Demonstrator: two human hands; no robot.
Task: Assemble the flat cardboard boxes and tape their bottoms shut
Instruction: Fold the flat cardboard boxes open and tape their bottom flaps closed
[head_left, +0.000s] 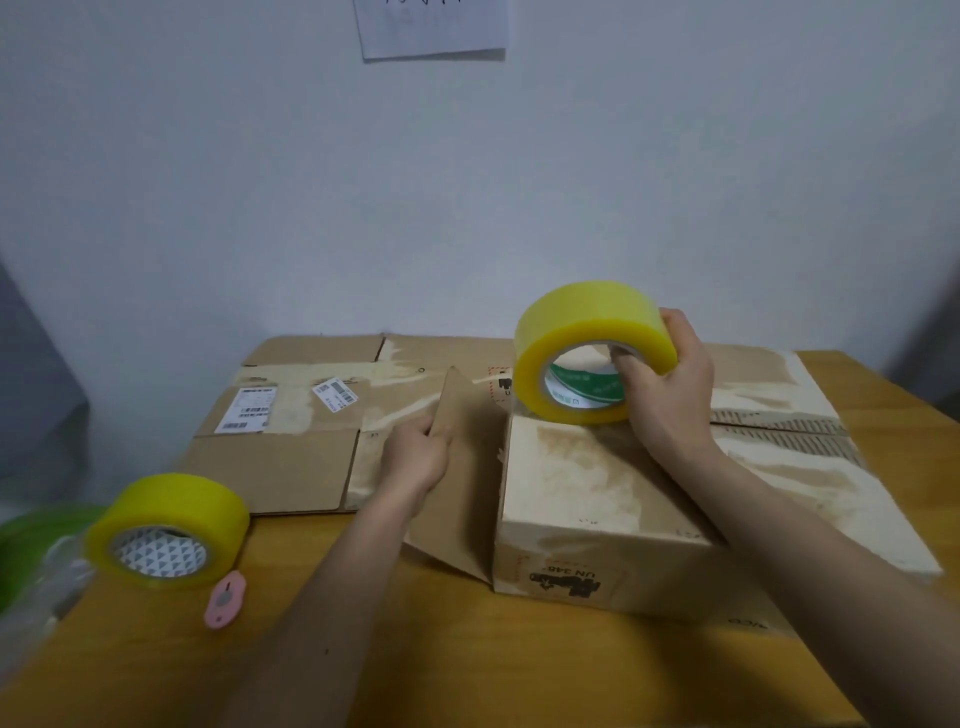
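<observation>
Two tape rolls, two boxes, one cutter, both hands busy on the bench.

The right hand closed its grip round one yellow tape roll, fingers hooked through the core, holding it just above the far edge of the assembled cardboard box, which stood on the wooden bench right of centre. The left hand pinched the box's upright side flap at its left edge. A second yellow tape roll lay at the bench's left, well apart from both hands, with a pink cutter just beside it. One flattened cardboard box, bearing two white labels, lay behind against the wall.
</observation>
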